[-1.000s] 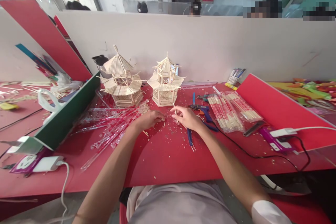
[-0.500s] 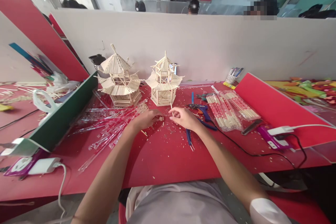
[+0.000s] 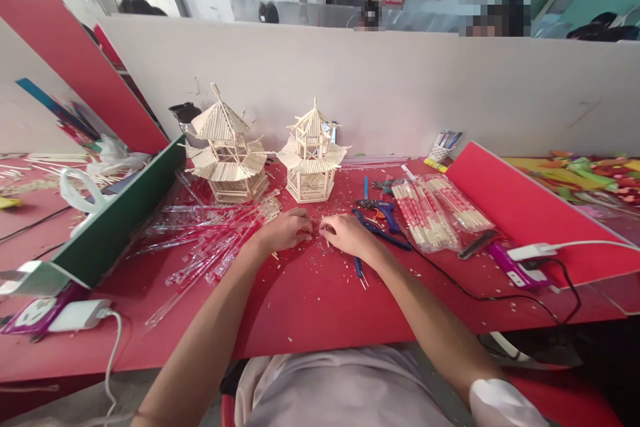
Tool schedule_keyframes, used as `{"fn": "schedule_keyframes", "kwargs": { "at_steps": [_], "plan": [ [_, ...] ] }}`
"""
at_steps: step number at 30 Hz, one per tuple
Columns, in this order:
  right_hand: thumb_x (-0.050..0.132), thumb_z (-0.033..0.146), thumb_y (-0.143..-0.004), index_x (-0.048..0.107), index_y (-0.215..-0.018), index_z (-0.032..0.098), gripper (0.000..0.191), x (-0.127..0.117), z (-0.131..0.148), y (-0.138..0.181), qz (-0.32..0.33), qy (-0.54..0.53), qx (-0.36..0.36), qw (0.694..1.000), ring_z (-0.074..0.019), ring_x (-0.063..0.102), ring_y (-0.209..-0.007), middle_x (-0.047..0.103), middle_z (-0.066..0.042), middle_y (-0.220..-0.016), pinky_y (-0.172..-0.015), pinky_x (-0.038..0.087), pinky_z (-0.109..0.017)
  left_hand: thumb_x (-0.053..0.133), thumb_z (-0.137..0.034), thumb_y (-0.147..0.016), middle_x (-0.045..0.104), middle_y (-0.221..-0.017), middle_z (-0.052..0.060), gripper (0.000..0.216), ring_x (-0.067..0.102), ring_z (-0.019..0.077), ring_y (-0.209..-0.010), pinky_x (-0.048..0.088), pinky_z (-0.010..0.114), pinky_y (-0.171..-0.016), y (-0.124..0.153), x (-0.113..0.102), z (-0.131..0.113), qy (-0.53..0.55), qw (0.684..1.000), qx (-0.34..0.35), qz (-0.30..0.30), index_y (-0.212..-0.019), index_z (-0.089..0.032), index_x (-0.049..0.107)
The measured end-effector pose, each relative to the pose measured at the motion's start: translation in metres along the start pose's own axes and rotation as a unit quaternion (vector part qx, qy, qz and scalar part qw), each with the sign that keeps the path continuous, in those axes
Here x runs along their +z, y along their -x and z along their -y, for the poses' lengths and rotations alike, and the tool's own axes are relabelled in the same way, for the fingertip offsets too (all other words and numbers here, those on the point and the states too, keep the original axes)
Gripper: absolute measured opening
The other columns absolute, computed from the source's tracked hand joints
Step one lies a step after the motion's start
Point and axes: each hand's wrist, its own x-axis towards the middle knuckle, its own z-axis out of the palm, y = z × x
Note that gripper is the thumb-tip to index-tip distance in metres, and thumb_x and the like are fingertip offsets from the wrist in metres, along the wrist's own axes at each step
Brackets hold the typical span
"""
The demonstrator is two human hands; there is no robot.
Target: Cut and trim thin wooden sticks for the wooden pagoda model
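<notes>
Right hand [image 3: 347, 235] has dropped to the red table [image 3: 310, 300], its upright stick gone from view; left hand [image 3: 285, 228] curled, fingertips nearly meeting over small stick bits [image 3: 309, 233]; exact grip unclear. Beyond: pliers [image 3: 361, 268], two stick pagodas [image 3: 310, 153].

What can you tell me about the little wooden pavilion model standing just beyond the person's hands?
The pavilion model is built from thin pale wooden sticks and stands upright on the red table, close to the grey partition. It has an open, many-sided base of posts and rails, a wide flared lower roof, a smaller open upper storey and a pointed top roof with a spike. It looks whole. A larger similar model stands apart on its left. Neither hand touches it; stick scraps lie before it.
</notes>
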Motion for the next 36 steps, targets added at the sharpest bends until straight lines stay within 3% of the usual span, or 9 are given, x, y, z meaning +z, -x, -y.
{"fn": "schedule_keyframes", "kwargs": {
  "at_steps": [4,8,11,14,21,27,36],
  "plan": [
    [0.060,0.020,-0.091,0.072,-0.095,0.021,0.013,-0.002,-0.001,-0.001,-0.026,-0.055,0.027,0.998,-0.0202,0.071,-0.082,0.076,-0.005,-0.085,-0.077,0.049,-0.030,0.063,-0.022,-0.090,0.066,-0.094,0.008,0.010,0.062,0.0213,-0.092,0.048,0.031,-0.082,0.000,-0.004,-0.003,0.045,0.999,-0.012,-0.017,-0.088,-0.017,0.071],
    [0.066,0.022,-0.087,0.066,-0.111,0.020,0.024,0.001,-0.004,-0.004,-0.047,-0.244,0.024,0.968,-0.0190,0.073,-0.089,0.076,-0.007,-0.099,-0.080,0.054,-0.030,0.060,-0.029,-0.094,0.071,-0.091,0.005,0.015,0.064,0.0168,-0.080,0.048,0.028,-0.074,0.000,-0.011,-0.011,0.148,0.985,-0.037,-0.086,-0.094,-0.018,0.069],
    [0.069,0.027,-0.084,0.066,-0.099,0.019,0.018,0.003,-0.003,-0.007,-0.075,-0.347,0.003,0.935,-0.0185,0.073,-0.087,0.076,-0.007,-0.096,-0.080,0.056,-0.031,0.061,-0.033,-0.094,0.071,-0.087,0.004,0.017,0.065,0.0155,-0.079,0.049,0.026,-0.074,-0.001,-0.013,-0.017,0.192,0.968,-0.058,-0.152,-0.092,-0.017,0.068],
    [0.070,0.030,-0.083,0.066,-0.089,0.018,0.014,0.002,0.000,-0.007,-0.110,-0.362,0.001,0.926,-0.0179,0.072,-0.080,0.075,-0.005,-0.087,-0.077,0.056,-0.031,0.060,-0.034,-0.094,0.071,-0.087,0.005,0.020,0.065,0.0152,-0.078,0.049,0.026,-0.074,-0.003,-0.013,-0.020,0.210,0.956,-0.079,-0.189,-0.092,-0.017,0.068],
    [0.068,0.031,-0.084,0.067,-0.089,0.019,0.013,-0.002,0.006,-0.002,-0.130,-0.329,-0.026,0.935,-0.0173,0.072,-0.081,0.075,-0.004,-0.087,-0.076,0.056,-0.030,0.062,-0.039,-0.091,0.067,-0.080,0.003,0.025,0.061,0.0139,-0.074,0.048,0.026,-0.070,-0.002,-0.014,-0.021,0.311,0.935,-0.089,-0.145,-0.088,-0.014,0.066],
    [0.069,0.031,-0.084,0.069,-0.093,0.021,0.014,-0.002,0.005,0.000,-0.098,-0.304,-0.036,0.947,-0.0178,0.072,-0.083,0.075,-0.004,-0.090,-0.077,0.055,-0.030,0.068,-0.043,-0.086,0.066,-0.078,0.003,0.030,0.058,0.0134,-0.071,0.045,0.027,-0.068,-0.001,-0.013,-0.020,0.354,0.923,-0.109,-0.107,-0.085,-0.013,0.067],
    [0.075,0.031,-0.080,0.071,-0.084,0.021,0.012,0.001,0.007,-0.001,-0.120,-0.342,-0.062,0.930,-0.0166,0.070,-0.075,0.075,-0.003,-0.083,-0.071,0.053,-0.027,0.067,-0.036,-0.086,0.059,-0.076,0.000,0.023,0.053,0.0120,-0.072,0.042,0.027,-0.071,0.002,-0.015,-0.023,0.413,0.905,-0.071,-0.070,-0.081,-0.014,0.061]
  ]
}}
